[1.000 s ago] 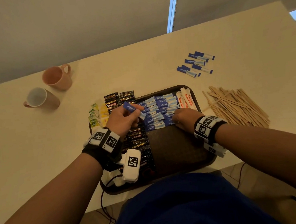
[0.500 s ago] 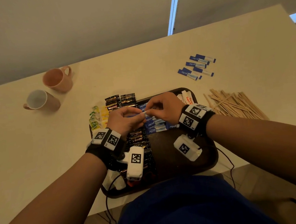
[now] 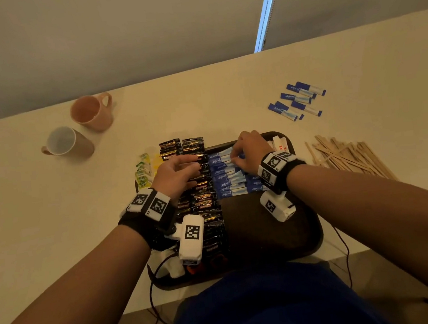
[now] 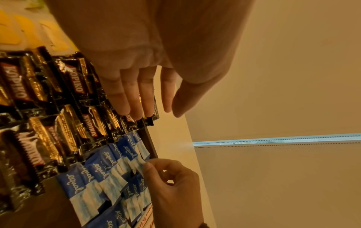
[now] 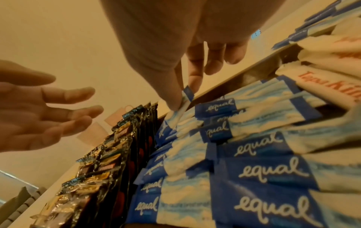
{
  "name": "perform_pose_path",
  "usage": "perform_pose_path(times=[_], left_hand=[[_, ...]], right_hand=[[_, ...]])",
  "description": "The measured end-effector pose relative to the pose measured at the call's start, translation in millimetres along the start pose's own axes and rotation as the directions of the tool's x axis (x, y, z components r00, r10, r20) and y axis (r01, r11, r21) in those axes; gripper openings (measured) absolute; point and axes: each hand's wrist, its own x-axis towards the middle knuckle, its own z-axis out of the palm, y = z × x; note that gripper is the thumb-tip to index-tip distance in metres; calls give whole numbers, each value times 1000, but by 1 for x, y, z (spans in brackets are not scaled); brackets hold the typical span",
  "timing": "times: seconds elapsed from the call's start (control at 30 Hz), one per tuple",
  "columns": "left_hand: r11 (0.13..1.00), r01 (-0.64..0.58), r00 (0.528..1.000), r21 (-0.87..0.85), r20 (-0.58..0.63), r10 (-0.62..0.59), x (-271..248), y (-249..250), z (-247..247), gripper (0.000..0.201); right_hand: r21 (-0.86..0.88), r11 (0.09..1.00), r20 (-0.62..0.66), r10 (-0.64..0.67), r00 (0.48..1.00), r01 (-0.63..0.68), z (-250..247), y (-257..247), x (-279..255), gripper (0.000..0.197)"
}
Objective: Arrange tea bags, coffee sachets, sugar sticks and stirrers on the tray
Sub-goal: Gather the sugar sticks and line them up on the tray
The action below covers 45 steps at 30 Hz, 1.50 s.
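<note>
Tray [image 3: 311, 236] on table [image 3: 201, 105]: coffee sachets [image 3: 206, 202] ranged down the left, blue sugar sticks [image 3: 226, 180] beside them. A sugar stick [image 5: 186, 94] at the far row is pinched by the right hand [image 3: 248, 150]. Left hand [image 3: 177, 175] is held spread over the sachets. Stirrers [image 3: 349, 155] and further sticks [image 3: 297, 100] are left off the tray.

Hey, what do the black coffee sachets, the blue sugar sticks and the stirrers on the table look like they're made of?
Black coffee sachets: likely foil-lined plastic, since they are glossy and crinkled with bright glints.
Blue sugar sticks: apparently printed paper, matte with soft creases; a thin coating cannot be ruled out.
Stirrers: thin flat strips, pale tan and matte, probably wood.
</note>
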Motion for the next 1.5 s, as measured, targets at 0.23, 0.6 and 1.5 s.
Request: perform_pose_path(times=[0.23,0.6,1.5], left_hand=[[998,64,987,-7,148,-62,1,9,21,12],[997,66,977,51,198,-75,17,36,69,12],[992,112,977,54,175,-120,27,52,111,14]], right_hand=[[210,977,-99,-5,995,26,-20,23,2,11],[-132,858,-15,500,866,-497,-94,166,51,115],[-127,916,151,396,906,-379,-90,162,63,29]])
